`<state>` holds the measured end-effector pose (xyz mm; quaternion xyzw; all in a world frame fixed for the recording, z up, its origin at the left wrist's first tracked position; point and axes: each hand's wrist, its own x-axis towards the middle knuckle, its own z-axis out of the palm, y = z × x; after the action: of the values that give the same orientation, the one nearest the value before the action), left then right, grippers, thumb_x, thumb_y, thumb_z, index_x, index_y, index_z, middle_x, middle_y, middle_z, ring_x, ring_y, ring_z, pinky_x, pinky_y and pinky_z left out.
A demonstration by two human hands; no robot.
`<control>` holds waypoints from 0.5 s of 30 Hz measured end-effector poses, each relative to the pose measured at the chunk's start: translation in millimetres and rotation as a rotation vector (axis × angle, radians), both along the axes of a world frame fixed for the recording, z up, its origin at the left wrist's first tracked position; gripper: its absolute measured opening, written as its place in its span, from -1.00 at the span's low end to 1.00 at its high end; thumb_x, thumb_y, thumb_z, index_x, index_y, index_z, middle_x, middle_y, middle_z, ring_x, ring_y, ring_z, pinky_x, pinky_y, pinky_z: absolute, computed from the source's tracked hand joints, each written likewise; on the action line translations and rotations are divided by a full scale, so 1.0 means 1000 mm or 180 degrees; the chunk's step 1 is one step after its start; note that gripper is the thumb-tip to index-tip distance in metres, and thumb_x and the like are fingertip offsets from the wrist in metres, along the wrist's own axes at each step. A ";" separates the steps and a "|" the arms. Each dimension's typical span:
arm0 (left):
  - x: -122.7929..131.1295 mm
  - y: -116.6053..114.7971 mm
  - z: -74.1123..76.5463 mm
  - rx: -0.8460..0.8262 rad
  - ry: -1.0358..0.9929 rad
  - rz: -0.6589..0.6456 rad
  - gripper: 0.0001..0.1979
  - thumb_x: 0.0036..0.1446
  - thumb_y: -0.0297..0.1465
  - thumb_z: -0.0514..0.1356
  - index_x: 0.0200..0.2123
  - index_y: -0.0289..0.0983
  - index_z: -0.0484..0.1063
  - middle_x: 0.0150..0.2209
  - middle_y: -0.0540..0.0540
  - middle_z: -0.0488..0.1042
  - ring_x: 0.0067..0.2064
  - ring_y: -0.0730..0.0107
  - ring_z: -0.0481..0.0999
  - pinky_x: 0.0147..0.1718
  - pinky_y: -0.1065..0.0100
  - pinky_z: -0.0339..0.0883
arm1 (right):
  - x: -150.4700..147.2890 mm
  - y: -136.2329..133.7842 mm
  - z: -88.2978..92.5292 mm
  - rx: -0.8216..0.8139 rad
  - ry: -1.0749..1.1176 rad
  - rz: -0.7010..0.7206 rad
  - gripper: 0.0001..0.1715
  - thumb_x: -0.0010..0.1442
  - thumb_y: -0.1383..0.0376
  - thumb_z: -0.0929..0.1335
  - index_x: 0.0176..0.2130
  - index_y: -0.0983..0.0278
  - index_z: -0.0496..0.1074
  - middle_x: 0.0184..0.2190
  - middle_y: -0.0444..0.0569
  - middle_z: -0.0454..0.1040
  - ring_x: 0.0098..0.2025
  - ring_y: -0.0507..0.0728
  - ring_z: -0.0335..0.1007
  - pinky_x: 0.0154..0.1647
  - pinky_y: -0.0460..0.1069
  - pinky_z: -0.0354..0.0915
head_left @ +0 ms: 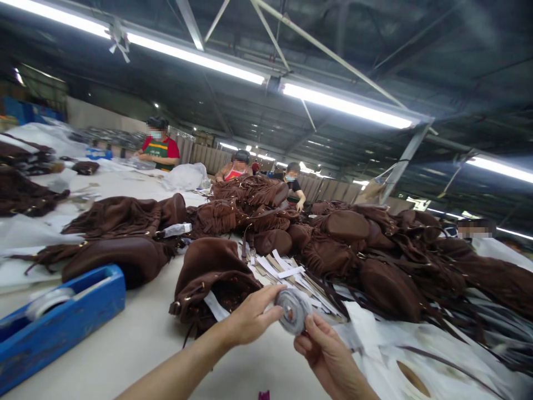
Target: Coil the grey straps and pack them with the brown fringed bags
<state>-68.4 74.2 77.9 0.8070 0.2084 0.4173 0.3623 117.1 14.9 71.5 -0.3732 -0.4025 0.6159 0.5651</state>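
Observation:
Between my two hands is a grey coiled roll (293, 311), seemingly a wound strip or strap in thin translucent wrap; its exact material is unclear. My left hand (252, 319) pinches its left edge with thumb and fingers. From the lower right, my right hand (325, 347) grips the other edge between thumb and fingers. Just behind and left of them, a dark brown bag (208, 272) sits on the white table (144, 339), its mouth partly open with a white strip at it.
A blue tape dispenser (62, 322) stands at the left. Piled brown bags (333, 239) fill the middle and right, with white paper strips (287, 272) in front. White sheeting (400, 355) lies at the lower right. Several co-workers, one in a green apron (160, 151), are across the table.

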 end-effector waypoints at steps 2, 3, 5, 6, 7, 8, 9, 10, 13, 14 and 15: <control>0.002 0.001 0.000 -0.0118 -0.0115 0.0080 -0.53 0.15 -0.46 0.10 0.16 -0.28 0.22 0.11 -0.16 0.37 0.13 0.22 0.32 0.17 0.16 0.13 | -0.007 0.007 -0.004 0.0112 -0.0062 -0.0071 -0.62 -0.04 0.06 0.52 -0.31 0.25 0.50 -0.38 -0.10 0.41 -0.55 -0.08 -0.05 -0.51 -0.10 0.03; 0.003 0.002 -0.002 -0.0164 -0.0179 0.0120 -0.53 0.14 -0.48 0.10 0.15 -0.28 0.22 0.08 -0.16 0.39 0.11 0.22 0.33 0.16 0.16 0.14 | -0.011 0.010 -0.006 0.0168 -0.0109 -0.0127 -0.61 -0.04 0.05 0.52 -0.31 0.25 0.50 -0.37 -0.09 0.41 -0.54 -0.06 -0.04 -0.50 -0.09 0.04; 0.005 0.006 -0.006 -0.0254 -0.0324 0.0159 -0.53 0.13 -0.53 0.09 0.13 -0.27 0.21 0.03 -0.15 0.40 0.07 0.25 0.34 0.13 0.18 0.16 | -0.016 0.017 -0.012 0.0310 -0.0232 -0.0239 -0.57 -0.04 0.01 0.50 -0.27 0.24 0.49 -0.36 -0.09 0.39 -0.52 -0.04 -0.02 -0.49 -0.08 0.06; 0.006 0.008 -0.009 -0.0325 -0.0404 0.0153 -0.53 0.12 -0.56 0.08 0.12 -0.27 0.21 0.00 -0.14 0.40 0.04 0.27 0.35 0.10 0.20 0.19 | -0.018 0.020 -0.015 0.0411 -0.0344 -0.0279 -0.55 -0.03 -0.01 0.49 -0.24 0.23 0.48 -0.38 -0.10 0.38 -0.52 -0.04 -0.01 -0.48 -0.08 0.07; 0.006 0.011 -0.012 -0.0419 -0.0474 0.0125 -0.55 0.12 -0.57 0.07 0.10 -0.28 0.21 -0.04 -0.12 0.41 -0.01 0.29 0.37 0.06 0.23 0.22 | -0.020 0.022 -0.017 0.0546 -0.0528 -0.0293 -0.55 0.00 -0.02 0.47 -0.22 0.22 0.48 -0.39 -0.11 0.36 -0.51 -0.03 0.01 -0.47 -0.07 0.09; 0.006 0.014 -0.015 -0.0525 -0.0529 0.0081 -0.57 0.12 -0.56 0.07 0.08 -0.29 0.22 -0.09 -0.11 0.41 -0.06 0.32 0.38 0.00 0.26 0.26 | -0.022 0.023 -0.018 0.0721 -0.0792 -0.0295 -0.57 0.04 -0.02 0.44 -0.22 0.22 0.47 -0.40 -0.12 0.35 -0.50 -0.01 0.04 -0.45 -0.07 0.11; 0.006 0.016 -0.018 -0.0625 -0.0593 0.0041 -0.61 0.13 -0.54 0.08 0.05 -0.29 0.23 -0.14 -0.09 0.41 -0.11 0.34 0.39 -0.06 0.29 0.28 | -0.024 0.024 -0.019 0.0938 -0.1115 -0.0293 -0.62 0.09 -0.01 0.41 -0.24 0.23 0.47 -0.37 -0.11 0.36 -0.47 0.00 0.09 -0.42 -0.07 0.14; 0.005 0.019 -0.020 -0.0703 -0.0661 -0.0001 -0.65 0.15 -0.51 0.09 0.03 -0.30 0.23 -0.17 -0.08 0.40 -0.15 0.36 0.39 -0.11 0.32 0.30 | -0.026 0.024 -0.019 0.1177 -0.1456 -0.0296 -0.67 0.13 0.02 0.38 -0.29 0.24 0.47 -0.32 -0.08 0.37 -0.42 0.03 0.15 -0.39 -0.06 0.17; 0.001 0.026 -0.025 -0.0719 -0.0976 -0.0079 -0.64 0.14 -0.48 0.12 0.02 -0.27 0.19 -0.15 -0.11 0.40 -0.15 0.35 0.41 -0.12 0.32 0.30 | -0.035 0.022 -0.019 0.1827 -0.2274 -0.0340 -0.77 0.23 0.15 0.31 -0.34 0.24 0.44 -0.10 0.02 0.34 -0.19 0.13 0.27 -0.30 -0.05 0.25; -0.002 0.027 -0.026 -0.0682 -0.1051 -0.0087 -0.60 0.12 -0.51 0.12 0.04 -0.26 0.16 -0.13 -0.12 0.41 -0.13 0.35 0.42 -0.11 0.32 0.30 | -0.039 0.022 -0.021 0.1993 -0.2435 -0.0365 -0.82 0.23 0.20 0.30 -0.31 0.23 0.44 -0.06 0.04 0.32 -0.12 0.16 0.28 -0.24 -0.04 0.28; -0.005 0.027 -0.026 -0.0632 -0.1083 -0.0076 -0.55 0.08 -0.54 0.11 0.06 -0.24 0.14 -0.11 -0.13 0.42 -0.11 0.34 0.43 -0.10 0.32 0.31 | -0.043 0.022 -0.023 0.2131 -0.2549 -0.0400 -0.86 0.24 0.24 0.29 -0.26 0.22 0.44 -0.04 0.04 0.30 -0.07 0.18 0.28 -0.17 -0.02 0.29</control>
<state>-73.9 100.9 51.5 0.6876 0.1747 0.5207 0.4750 74.4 36.8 48.3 -0.4018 -0.7385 0.2276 0.4912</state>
